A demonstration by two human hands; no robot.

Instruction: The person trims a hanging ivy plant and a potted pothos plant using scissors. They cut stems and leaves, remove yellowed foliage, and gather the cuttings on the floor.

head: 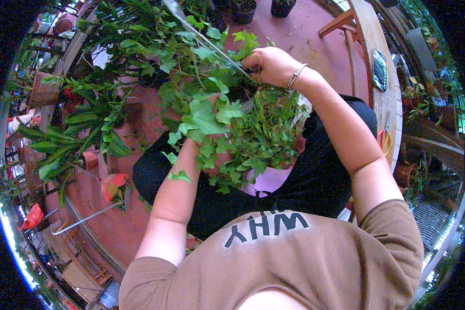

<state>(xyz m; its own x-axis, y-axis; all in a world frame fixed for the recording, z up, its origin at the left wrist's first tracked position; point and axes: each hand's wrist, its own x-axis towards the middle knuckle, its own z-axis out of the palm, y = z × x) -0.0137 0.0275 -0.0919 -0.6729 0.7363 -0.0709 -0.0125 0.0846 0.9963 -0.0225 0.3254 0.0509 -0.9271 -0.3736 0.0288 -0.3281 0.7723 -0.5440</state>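
A leafy ivy plant point(203, 118) fills the space between my knees, its trailing stems spread over a lilac surface point(269, 180). My left hand point(214, 97) reaches in among the leaves. Foliage covers most of it, so its fingers and any hold are hidden. At the plant's far right side is my right hand point(273, 66), its fingers curled down beside the stems. What lies between those fingertips is hidden. A thin, pale cord or wire point(213, 44) slants down from the top and ends close to my right fingers.
On the right, a wooden bench point(385, 106) holds a phone point(379, 69) and orange-handled scissors point(383, 141). Dark plant pots point(283, 7) stand on the red floor point(298, 29) ahead. A broad-leaved potted plant point(97, 116) and a bent metal rod point(85, 223) are at left.
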